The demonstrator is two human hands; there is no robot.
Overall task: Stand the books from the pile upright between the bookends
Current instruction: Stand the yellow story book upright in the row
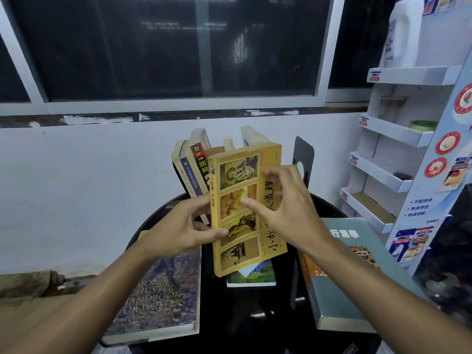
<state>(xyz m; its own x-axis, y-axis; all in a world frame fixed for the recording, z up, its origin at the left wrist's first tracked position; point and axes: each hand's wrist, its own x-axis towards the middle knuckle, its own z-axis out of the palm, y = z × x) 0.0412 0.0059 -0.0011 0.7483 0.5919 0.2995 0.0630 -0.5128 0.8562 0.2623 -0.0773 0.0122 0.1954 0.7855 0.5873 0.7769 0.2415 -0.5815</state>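
**Spotter:** Nearest you on the round black table, three books of the pile lie flat: the mottled purple-grey writers' handbook to the left, the thick teal-and-orange book to the right, and a small green-and-white paperback between them, partly under what you hold.

**Operator:** And my hands?

**Spotter:** Both are on the yellow paperback with four picture panels, lifted upright above the table. Your left hand pinches its spine edge, thumb on the cover; your right hand lies spread on the cover with the fingers loosely curled, so it seems to steady more than grip.

**Operator:** So which step is this?

**Spotter:** Carrying one book to the row, I judge. Behind it the standing books lean to the left, and the dark metal bookend rises to the right, with a gap between.

**Operator:** Next?

**Spotter:** You'd likely lower the yellow one into that gap, spine towards you, then press the leaning row straight so nothing slides
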